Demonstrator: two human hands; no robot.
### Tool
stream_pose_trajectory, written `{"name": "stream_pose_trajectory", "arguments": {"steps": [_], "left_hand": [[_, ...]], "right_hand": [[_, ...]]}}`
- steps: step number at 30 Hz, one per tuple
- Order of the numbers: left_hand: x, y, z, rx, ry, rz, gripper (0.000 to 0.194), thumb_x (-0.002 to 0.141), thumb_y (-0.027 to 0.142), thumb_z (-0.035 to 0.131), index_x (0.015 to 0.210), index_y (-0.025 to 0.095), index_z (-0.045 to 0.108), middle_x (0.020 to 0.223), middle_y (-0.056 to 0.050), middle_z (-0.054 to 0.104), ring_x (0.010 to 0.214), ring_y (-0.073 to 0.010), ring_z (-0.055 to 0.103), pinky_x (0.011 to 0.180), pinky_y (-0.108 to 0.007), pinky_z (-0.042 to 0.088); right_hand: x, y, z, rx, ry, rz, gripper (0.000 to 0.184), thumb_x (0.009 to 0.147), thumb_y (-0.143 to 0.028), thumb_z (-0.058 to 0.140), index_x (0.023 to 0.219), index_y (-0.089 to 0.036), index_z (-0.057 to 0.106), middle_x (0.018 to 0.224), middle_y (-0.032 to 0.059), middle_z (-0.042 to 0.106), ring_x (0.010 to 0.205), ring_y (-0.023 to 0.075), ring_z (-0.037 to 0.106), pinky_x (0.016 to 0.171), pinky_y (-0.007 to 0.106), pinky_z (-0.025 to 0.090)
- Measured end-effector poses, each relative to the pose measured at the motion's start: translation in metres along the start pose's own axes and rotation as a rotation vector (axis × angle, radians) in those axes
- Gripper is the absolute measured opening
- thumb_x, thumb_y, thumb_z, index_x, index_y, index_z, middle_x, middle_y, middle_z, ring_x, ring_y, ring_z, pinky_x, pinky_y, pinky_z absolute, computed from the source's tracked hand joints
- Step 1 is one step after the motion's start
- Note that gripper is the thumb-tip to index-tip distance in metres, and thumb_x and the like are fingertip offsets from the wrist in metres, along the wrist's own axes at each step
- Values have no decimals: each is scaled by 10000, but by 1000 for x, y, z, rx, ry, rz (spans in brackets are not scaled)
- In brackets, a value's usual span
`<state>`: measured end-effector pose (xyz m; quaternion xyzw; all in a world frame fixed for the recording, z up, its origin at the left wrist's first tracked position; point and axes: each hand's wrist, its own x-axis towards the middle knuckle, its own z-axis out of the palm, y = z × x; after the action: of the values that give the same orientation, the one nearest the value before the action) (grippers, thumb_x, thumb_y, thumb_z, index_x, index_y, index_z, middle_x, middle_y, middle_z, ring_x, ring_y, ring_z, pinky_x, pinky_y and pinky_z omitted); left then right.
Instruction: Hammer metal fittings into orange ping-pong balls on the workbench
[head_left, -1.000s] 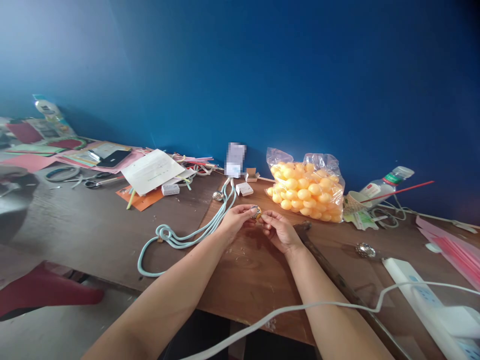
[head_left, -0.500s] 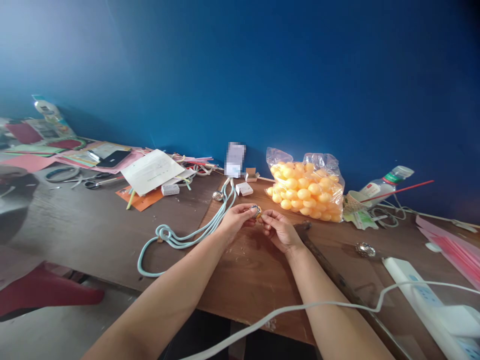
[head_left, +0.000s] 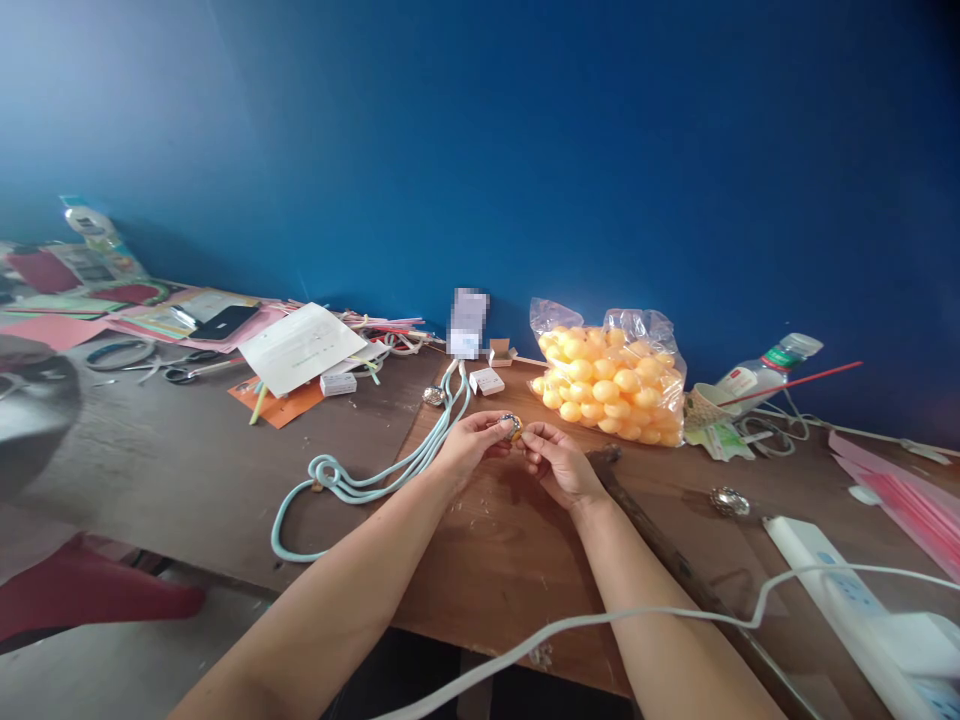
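Note:
My left hand (head_left: 480, 440) is closed around a small round piece (head_left: 511, 425), silver and studded on one side and yellow on the other. From the right, my right hand (head_left: 555, 458) pinches thumb and forefinger together at the yellow edge. Whatever lies between those right fingertips is too small to make out. Both hands are held over the brown wooden table (head_left: 495, 570). A shiny silver ball (head_left: 433, 397) lies beyond my left hand, and another silver ball (head_left: 729, 502) rests far to the right.
A clear bag of yellow balls (head_left: 607, 385) stands behind my hands. Looped pale blue cord (head_left: 375, 480) lies left, near white boxes (head_left: 486, 382), papers (head_left: 300, 350) and scissors (head_left: 199, 370). A dark stick (head_left: 660, 545), power strip (head_left: 817, 570) and white cable (head_left: 555, 625) are at right.
The view has shifted slightly, so the table things sit a little further left and lower. My hands keep nearly the same pose on the small round piece.

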<state>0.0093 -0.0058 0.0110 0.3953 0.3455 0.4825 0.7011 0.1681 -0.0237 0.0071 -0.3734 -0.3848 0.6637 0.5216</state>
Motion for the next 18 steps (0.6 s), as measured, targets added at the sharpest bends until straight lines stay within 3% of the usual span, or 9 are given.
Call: {"name": "stream_pose_trajectory", "arguments": {"steps": [13,18], "left_hand": [[-1,1,1,-20,-5,3,442,664,354,807,1010,105,691,848,-90,696,727,-142,653,649,-234,490],[0,1,0,-85,-23,-10,425,674,321,806,1022,109,687,909,-92,696,728,-139,660,655,-234,507]], "right_hand": [[-1,-1,1,-28,7,-17,201,665,-314,811,733,-204,657,718,-10,631,514,58,404,458,194,380],[-2,0,2,-67,11,-53,209,673,-337,808,737,-210,654,705,-18,610,528,61,417,472,190,397]]}}
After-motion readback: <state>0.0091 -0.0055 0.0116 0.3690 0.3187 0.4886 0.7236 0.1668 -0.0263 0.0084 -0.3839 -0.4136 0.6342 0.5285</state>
